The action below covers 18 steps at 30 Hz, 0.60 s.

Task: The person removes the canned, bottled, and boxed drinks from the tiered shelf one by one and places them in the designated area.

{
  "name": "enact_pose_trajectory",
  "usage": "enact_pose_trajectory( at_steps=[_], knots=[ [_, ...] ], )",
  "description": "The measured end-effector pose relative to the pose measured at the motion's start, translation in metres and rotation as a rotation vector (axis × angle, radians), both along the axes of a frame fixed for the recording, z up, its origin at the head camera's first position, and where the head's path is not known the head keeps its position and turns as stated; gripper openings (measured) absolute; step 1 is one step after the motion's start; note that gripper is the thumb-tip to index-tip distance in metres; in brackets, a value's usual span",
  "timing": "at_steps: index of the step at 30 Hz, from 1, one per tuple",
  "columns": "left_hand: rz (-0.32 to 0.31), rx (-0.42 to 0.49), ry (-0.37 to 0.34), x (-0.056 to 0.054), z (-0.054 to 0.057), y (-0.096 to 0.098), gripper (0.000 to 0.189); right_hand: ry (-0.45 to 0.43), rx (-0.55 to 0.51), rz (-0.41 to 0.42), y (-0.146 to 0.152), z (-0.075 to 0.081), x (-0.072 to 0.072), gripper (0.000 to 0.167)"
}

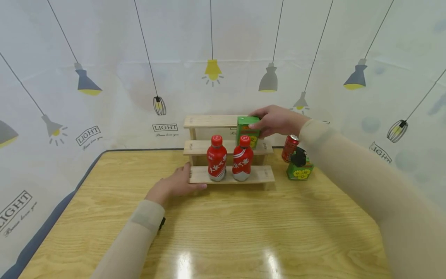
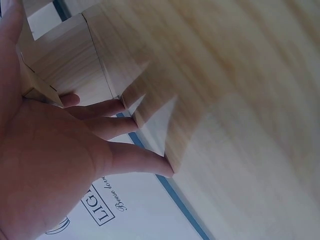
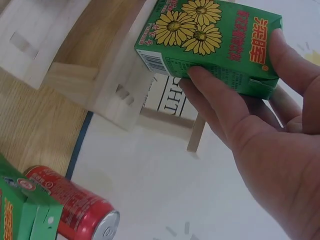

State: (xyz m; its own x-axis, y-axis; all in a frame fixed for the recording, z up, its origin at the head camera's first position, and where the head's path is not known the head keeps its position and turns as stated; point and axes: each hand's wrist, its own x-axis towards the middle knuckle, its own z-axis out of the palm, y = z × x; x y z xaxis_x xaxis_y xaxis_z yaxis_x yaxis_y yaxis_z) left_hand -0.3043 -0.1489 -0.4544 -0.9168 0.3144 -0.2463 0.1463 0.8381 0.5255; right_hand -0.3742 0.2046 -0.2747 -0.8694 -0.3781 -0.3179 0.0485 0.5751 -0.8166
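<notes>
My right hand (image 1: 278, 121) grips a green drink carton (image 1: 242, 128) by its upper end, thumb on one side and fingers on the other. Yellow flowers show on the carton's face in the right wrist view. It is upright at the middle step of a three-step wooden rack (image 1: 198, 147); whether its base touches the step is hidden. Two red bottles (image 1: 216, 161) with red caps stand on the lowest step. At that step's left end rests my left hand (image 1: 175, 183), thumb along the front edge, with several fairly straight fingers touching the table in the left wrist view.
Right of the rack, a red can (image 1: 289, 147) and another green carton (image 1: 300, 172) stand on the wooden table (image 1: 223, 224). Behind the table hangs a pale backdrop (image 1: 122, 89) printed with lamps. A black device (image 1: 298, 157) on the right wrist overlaps the second carton.
</notes>
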Motion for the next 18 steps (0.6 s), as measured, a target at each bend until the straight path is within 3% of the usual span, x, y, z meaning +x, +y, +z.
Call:
enact_pose_trajectory(
  at_steps=[14, 18],
  knots=[
    [0.000, -0.013, 0.001, 0.000, 0.002, 0.001, 0.122, 0.051, -0.013, -0.123, 0.076, 0.011, 0.009, 0.060],
    [-0.007, -0.013, 0.007, 0.000, 0.002, 0.000, 0.121, 0.081, 0.001, -0.122, 0.101, 0.015, 0.015, 0.060]
  ],
)
